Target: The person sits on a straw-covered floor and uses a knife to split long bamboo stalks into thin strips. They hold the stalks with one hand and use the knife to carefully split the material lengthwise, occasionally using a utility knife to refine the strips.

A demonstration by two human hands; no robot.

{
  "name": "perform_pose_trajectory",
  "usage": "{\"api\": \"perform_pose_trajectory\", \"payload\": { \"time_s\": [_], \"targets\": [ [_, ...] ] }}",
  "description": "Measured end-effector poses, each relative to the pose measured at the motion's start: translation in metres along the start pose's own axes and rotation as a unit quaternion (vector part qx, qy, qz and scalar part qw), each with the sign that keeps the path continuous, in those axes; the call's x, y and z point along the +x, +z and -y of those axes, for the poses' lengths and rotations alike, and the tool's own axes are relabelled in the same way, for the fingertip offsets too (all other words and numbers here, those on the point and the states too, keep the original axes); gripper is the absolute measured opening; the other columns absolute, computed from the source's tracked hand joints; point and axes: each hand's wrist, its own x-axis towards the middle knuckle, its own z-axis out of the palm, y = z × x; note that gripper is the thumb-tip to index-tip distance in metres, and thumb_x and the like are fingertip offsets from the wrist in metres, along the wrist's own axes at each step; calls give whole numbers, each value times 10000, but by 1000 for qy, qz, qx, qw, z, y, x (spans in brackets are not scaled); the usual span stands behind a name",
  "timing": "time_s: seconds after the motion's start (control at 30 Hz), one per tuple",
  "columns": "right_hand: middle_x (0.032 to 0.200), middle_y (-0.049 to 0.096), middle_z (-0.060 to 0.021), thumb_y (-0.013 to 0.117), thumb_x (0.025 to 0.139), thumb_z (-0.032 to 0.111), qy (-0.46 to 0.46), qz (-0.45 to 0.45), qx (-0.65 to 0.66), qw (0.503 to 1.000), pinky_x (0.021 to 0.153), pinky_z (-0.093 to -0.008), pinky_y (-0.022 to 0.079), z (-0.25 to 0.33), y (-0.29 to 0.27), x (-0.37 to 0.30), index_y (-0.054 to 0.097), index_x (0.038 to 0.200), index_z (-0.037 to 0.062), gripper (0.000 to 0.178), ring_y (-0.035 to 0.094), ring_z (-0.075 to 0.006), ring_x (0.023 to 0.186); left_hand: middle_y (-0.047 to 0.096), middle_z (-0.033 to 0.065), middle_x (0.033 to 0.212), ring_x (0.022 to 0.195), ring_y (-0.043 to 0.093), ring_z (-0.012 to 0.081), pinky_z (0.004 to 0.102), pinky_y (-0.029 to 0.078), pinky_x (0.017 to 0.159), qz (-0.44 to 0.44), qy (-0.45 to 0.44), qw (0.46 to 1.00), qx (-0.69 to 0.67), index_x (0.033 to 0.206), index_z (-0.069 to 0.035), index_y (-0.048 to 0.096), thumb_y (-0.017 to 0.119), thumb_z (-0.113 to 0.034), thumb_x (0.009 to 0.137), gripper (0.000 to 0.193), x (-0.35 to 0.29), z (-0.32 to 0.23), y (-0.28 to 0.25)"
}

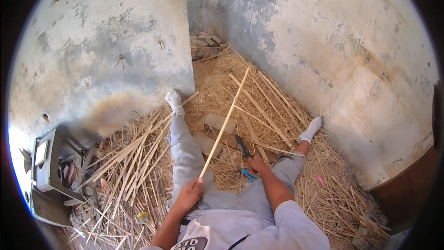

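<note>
My left hand (189,194) is closed around the lower end of a long pale bamboo strip (225,120). The strip slants up and away, its far tip over the straw-like litter. My right hand (257,163) grips a knife (242,145) with a broad dark blade pointing away from me, its handle mostly hidden in the fingers. The blade lies to the right of the strip, apart from it. Just below the right hand is a blue object (248,174) whose kind I cannot make out. My legs stretch out to both sides in grey trousers (187,153).
Loose strips (134,157) lie heaped on the left, with more strips and shavings (333,194) on the right. Flat bricks (217,122) sit between my legs. A worn wooden frame (48,171) stands far left. Peeling walls (323,55) meet beyond, near stacked bricks (206,41).
</note>
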Motion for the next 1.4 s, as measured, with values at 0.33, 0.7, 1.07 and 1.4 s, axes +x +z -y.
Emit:
{"api": "perform_pose_trajectory", "payload": {
  "time_s": [0.33,0.7,1.07,1.4],
  "targets": [
    [648,619,-199,636,907,331,-363,-244,-54,898,625,-482,488,80,-33,-90,690,852,25,315,635,-391,641,417,-45,602,466,386,65,241,306,413,-29,-5,999,-33,890,-79,539,513,-406,1047,364,-9,-7,1],
    [678,644,-123,716,627,147,-596,-142,-157,775,541,-408,523,153,-45,-162,665,828,72,221,652,-308,594,617,253,700,692,622,449,475,477,639,-91,114,947,287,862,32,589,637,-306,932,349,-29,-22,24],
    [538,491,-108,559,990,291,-6,-384,237,892,461,-439,401,130,-161,6,560,663,14,429,438,-219,414,632,254,733,705,634,447,467,498,658,-42,129,943,304,864,15,577,644,-163,876,191,-26,-18,21],
    [626,555,-150,730,855,330,-217,-263,-143,929,612,-453,456,-4,11,1,618,694,-14,397,597,-341,620,579,105,667,607,516,188,366,446,584,-74,70,973,207,869,7,595,672,-266,937,292,-8,-5,16]
  ]
}}
